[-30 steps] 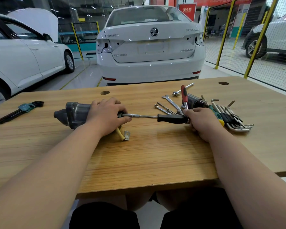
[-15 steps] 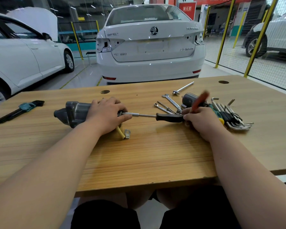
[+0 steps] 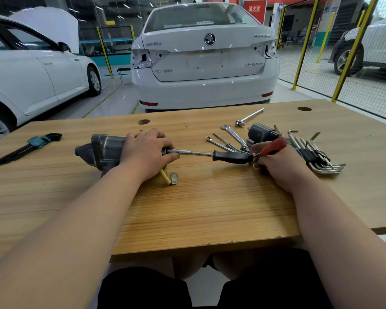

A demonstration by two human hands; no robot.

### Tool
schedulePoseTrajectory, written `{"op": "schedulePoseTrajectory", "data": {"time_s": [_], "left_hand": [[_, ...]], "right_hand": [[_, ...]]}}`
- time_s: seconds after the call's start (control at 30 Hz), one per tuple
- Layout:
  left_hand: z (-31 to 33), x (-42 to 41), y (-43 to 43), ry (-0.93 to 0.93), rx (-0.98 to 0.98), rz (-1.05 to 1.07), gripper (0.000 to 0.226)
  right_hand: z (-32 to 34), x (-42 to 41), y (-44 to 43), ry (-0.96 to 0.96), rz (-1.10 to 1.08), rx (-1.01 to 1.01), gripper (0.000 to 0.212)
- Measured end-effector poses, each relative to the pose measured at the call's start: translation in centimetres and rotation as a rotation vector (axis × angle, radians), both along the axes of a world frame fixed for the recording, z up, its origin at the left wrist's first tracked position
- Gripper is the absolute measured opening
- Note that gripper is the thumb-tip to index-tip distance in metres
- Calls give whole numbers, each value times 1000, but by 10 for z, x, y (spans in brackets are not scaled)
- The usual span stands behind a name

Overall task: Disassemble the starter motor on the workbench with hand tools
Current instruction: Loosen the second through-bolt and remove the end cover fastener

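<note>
A car workshop: white cars (image 3: 205,63) parked behind a wooden workbench (image 3: 210,208) strewn with wrenches (image 3: 234,136).

Matt grey metal starter motor (image 3: 103,150) (wood-grain workbench (image 3: 210,208)).

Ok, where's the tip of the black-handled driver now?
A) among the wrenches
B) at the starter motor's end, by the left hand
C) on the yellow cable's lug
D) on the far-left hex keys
B: the shaft of the driver runs from the right hand to the end of the starter motor, right beside the left hand.
</note>
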State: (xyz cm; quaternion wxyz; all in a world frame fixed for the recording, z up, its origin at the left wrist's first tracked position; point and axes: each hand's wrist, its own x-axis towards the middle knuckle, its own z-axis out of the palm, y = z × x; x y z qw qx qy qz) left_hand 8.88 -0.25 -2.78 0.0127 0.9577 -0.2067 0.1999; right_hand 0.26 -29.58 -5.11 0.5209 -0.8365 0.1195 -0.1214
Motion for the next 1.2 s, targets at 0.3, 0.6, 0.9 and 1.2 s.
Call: {"op": "schedulePoseTrajectory", "data": {"time_s": [0.3,0.6,0.9,1.2], "left_hand": [[-1,0,0,-8,-24,-7,28],[-2,0,0,-31,-34,-18,29],[-2,2,1,-4,-1,-5,35],[-1,2,1,23,30,-2,40]], "right_hand": [[5,8,4,55,25,-216,26],[9,23,-2,125,20,-253,20],[8,3,-8,-19,59,-126,7],[3,-29,-1,-96,179,-514,24]]}}
